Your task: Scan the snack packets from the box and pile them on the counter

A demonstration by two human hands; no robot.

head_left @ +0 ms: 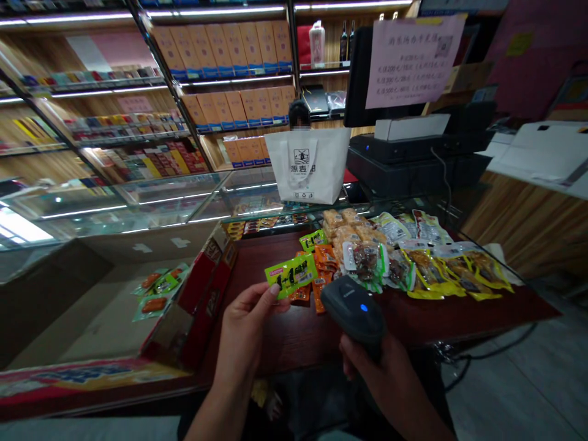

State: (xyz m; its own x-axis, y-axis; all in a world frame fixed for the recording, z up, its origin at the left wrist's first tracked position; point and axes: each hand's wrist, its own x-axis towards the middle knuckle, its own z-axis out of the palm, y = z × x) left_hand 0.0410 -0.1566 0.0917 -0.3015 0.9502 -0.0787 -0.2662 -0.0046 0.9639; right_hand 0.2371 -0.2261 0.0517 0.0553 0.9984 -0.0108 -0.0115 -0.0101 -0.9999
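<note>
My left hand pinches the near edge of a green snack packet marked "1+1", its printed face up. Wrapped round the handle of a dark barcode scanner is my right hand; a blue light glows on the scanner's top. Its head points at the counter just right of the packet. Beyond lie another green packet and several orange packets. To their right are a heap of tan wrapped snacks, green-edged clear packs and yellow-edged packs.
An open cardboard box on the left holds several small packets. A white tote bag stands on the glass counter, a person's head partly visible behind it. A monitor bearing a pink notice stands at the right; a cable hangs below the counter.
</note>
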